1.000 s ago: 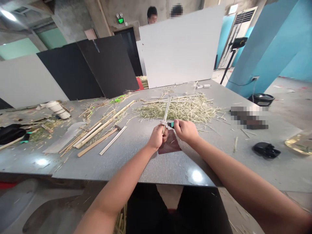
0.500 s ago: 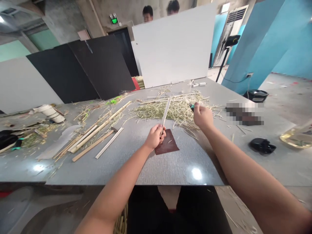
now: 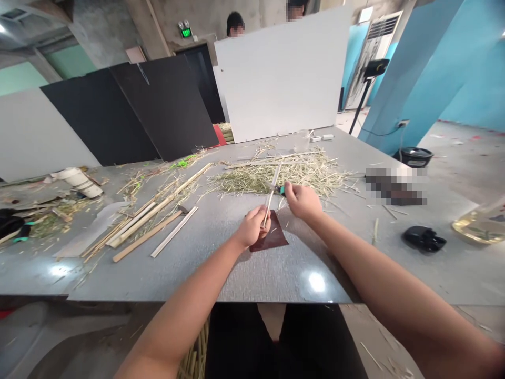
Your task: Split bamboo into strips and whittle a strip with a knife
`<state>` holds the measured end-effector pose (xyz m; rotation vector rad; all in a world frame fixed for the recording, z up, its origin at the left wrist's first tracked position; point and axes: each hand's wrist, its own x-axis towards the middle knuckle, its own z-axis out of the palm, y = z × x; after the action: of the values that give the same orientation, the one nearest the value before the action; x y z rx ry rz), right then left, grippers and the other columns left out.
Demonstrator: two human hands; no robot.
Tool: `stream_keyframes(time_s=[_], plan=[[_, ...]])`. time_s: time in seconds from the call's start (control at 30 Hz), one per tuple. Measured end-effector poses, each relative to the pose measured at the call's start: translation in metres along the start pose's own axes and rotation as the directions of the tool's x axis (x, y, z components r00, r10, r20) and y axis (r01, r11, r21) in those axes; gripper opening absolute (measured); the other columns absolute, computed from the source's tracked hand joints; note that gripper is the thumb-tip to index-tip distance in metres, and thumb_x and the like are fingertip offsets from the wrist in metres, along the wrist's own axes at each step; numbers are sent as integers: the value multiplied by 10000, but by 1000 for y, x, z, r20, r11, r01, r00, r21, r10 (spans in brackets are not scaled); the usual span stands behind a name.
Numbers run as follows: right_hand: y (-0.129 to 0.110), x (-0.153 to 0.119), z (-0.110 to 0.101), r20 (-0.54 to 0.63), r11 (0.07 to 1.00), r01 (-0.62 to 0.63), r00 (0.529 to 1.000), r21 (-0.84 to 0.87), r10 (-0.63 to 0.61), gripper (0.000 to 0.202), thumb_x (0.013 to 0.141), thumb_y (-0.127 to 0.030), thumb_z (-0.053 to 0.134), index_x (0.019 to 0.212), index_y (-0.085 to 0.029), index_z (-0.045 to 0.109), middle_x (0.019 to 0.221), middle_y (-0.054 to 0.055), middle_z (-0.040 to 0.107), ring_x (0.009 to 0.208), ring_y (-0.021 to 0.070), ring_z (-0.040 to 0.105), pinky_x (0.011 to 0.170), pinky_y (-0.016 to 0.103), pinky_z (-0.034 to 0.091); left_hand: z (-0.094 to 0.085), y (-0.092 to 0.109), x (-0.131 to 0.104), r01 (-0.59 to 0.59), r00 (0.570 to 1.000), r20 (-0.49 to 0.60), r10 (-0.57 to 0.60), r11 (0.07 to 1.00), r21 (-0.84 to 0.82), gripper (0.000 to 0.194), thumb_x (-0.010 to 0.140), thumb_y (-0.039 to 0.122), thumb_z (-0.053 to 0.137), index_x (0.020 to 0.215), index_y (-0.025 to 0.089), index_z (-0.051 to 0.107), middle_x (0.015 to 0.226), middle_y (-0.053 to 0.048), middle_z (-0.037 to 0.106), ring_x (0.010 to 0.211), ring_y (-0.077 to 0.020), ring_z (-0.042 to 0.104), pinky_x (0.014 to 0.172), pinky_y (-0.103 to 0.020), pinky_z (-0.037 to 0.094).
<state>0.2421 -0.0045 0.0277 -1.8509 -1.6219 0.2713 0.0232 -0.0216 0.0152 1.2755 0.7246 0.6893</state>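
Note:
My left hand (image 3: 254,227) is closed around the lower end of a pale, thin strip (image 3: 273,188), likely split bamboo, which points up and away from me. In my right hand (image 3: 303,201) is a small knife (image 3: 281,190) with a black and green handle. Its blade lies at the strip above my left hand, and I cannot tell whether it cuts in. Below the left hand a dark brown square sheet (image 3: 278,234) lies on the table. Just beyond both hands spreads a pile of thin pale shavings (image 3: 244,180).
Several long bamboo strips (image 3: 161,205) and a pale slat (image 3: 174,231) lie to the left. On the right are a black plastic object (image 3: 424,238) and a gold-rimmed tray (image 3: 460,229). White (image 3: 284,79) and black (image 3: 158,105) panels stand behind, with two people partly visible above.
My right hand has moved left and slightly down with the knife, from beyond the strip's right side to the strip itself. My left hand still holds the strip.

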Motion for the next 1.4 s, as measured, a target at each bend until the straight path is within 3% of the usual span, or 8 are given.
stream_keyframes(time_s=[0.17,0.27,0.37,0.6,0.8,1.0,1.2,1.4], plan=[[51,32,-30,-211,976,-205,953,80,217,908,1094,-855,125,775,-157,611,805,141,668,660,155,477,684,286,262,8,1,-7,27,986,160,-47,992,126,490,1064,701,497,937,229,458,500,95,377,414,-58,283,449,-192,230],[66,38,-37,-293,961,-253,915,115,276,924,1088,-868,102,812,-160,628,845,155,690,714,175,522,705,291,280,6,-2,-3,-31,997,82,14,976,216,466,1079,672,490,967,220,485,547,65,501,429,-59,373,465,-188,291],[55,30,-32,-308,980,-174,931,100,197,905,1089,-871,105,894,-165,638,915,149,710,789,178,556,725,282,282,-3,-4,4,-92,989,-85,117,962,257,401,1096,613,490,1074,215,534,588,58,562,426,-64,408,461,-188,314],[-1,-5,-4,-70,999,46,996,-16,-47,746,1057,-892,368,1198,-214,645,916,87,712,741,150,495,738,263,263,-23,-5,18,-115,952,-266,153,982,152,318,1108,548,519,1052,234,520,576,108,379,416,-42,276,458,-183,214],[-17,-21,6,108,975,183,980,-124,-170,779,1031,-933,392,1042,-214,691,895,82,704,726,139,488,722,269,268,-26,-11,21,-178,917,-299,264,941,287,204,1137,444,488,1125,241,477,626,86,511,506,-59,439,562,-184,328],[-16,-19,4,108,976,184,979,-117,-172,731,1000,-930,482,1005,-252,756,886,61,715,688,124,439,699,287,283,-30,-11,20,-171,884,-306,354,853,493,211,1134,433,501,1079,229,510,634,58,566,543,-69,484,611,-200,346],[20,12,-16,-31,995,-73,997,-68,71,790,1009,-927,454,970,-185,722,884,122,704,726,142,493,747,299,349,-19,-11,12,-174,924,-205,322,834,523,211,1133,423,490,1060,227,521,638,45,601,532,-72,468,609,-210,354],[64,35,-34,-267,962,-272,928,-5,261,770,1045,-868,419,1054,-154,709,959,163,701,791,166,503,799,314,373,-16,-11,15,-150,930,-236,282,877,457,180,1122,417,509,1097,239,522,687,56,543,529,-57,415,564,-204,322]])
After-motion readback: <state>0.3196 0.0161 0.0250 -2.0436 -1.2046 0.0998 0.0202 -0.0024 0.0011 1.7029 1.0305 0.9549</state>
